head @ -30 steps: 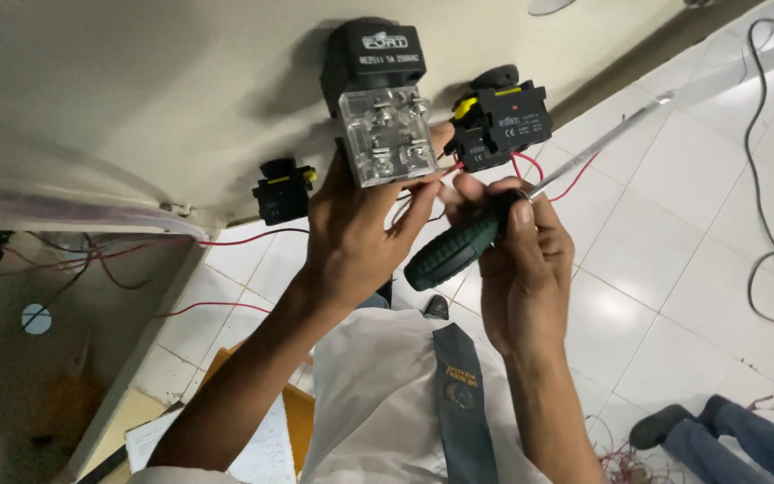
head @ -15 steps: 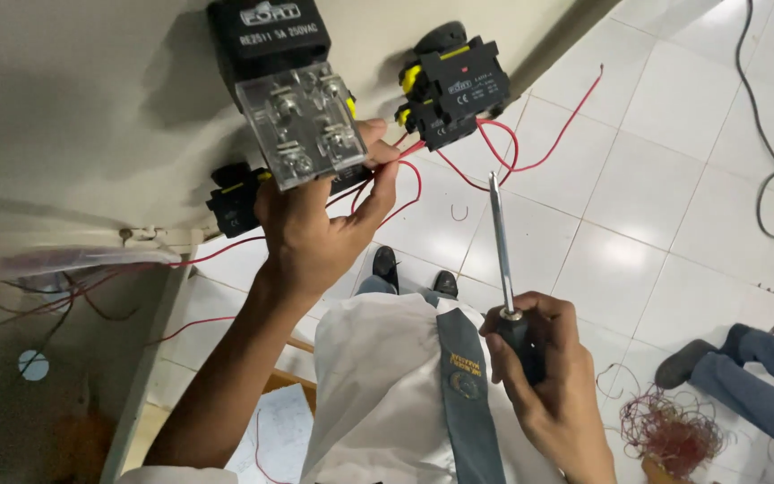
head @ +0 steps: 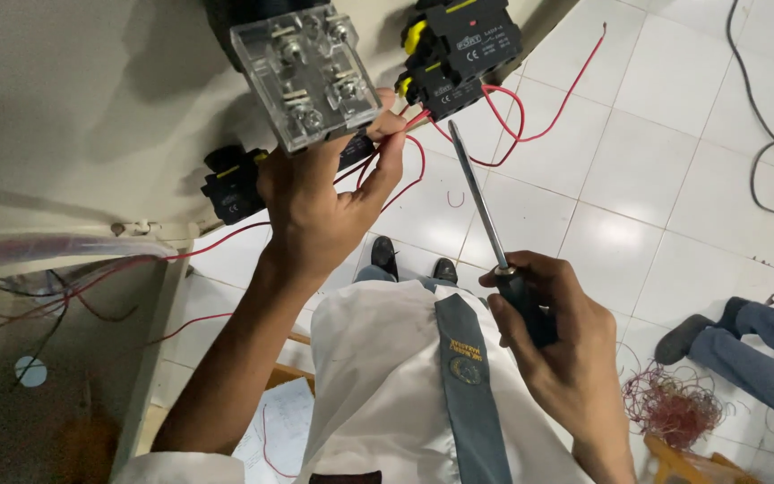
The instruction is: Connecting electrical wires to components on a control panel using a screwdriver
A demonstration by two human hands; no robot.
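A red wire [head: 405, 121] is pinched between the fingertips of the left hand [head: 320, 211], just below the clear terminal block [head: 305, 73]. A screwdriver [head: 481, 202] is clamped in the right hand [head: 553, 345], its tip just under the black contact block [head: 460, 52] to the right of the terminal block. A slip of that tip could probably nick the wire or fingers. White labels sit on the contact block's black face.
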